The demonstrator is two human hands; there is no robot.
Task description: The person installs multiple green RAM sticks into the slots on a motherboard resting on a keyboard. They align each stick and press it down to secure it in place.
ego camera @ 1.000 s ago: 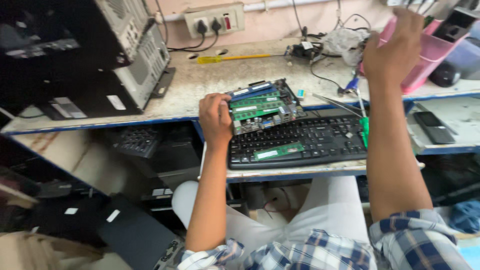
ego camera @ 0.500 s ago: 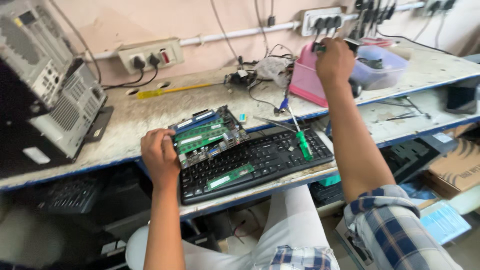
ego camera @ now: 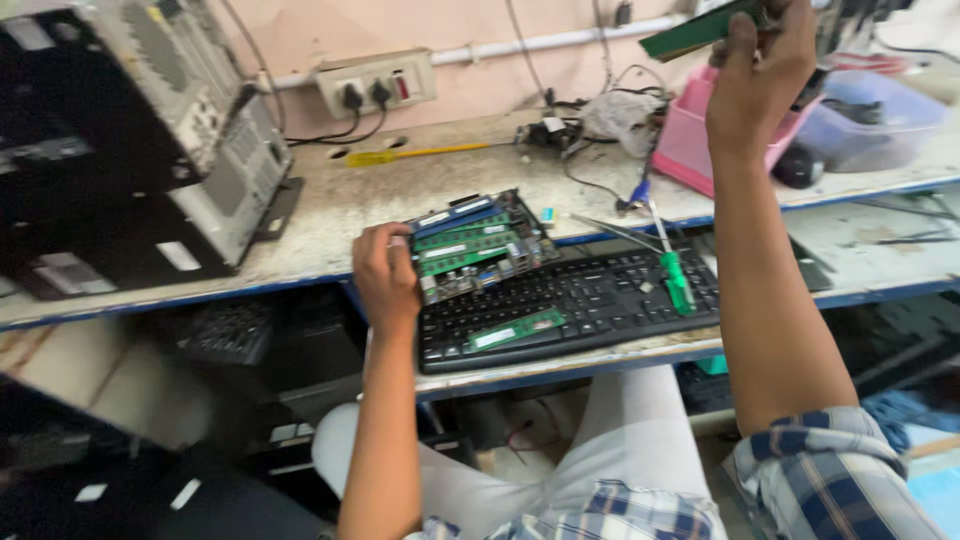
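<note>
Soft, even indoor light, brightest on the counter (ego camera: 400, 195) and pink wall. Deep shadow fills the lower left. The whole frame shows mild motion blur, strongest at the edges.

White rectangular labels (ego camera: 180, 256) sit on the black computer case (ego camera: 120, 180) at left; no screens or packages.

A worn, pale workbench (ego camera: 420, 200) with a blue edge is set against a pinkish wall (ego camera: 330, 30), along which a white pipe (ego camera: 560, 42) and a socket strip (ego camera: 375, 83) are fixed, while a lower shelf (ego camera: 880, 245) is seen at the right and dim storage below.
</note>
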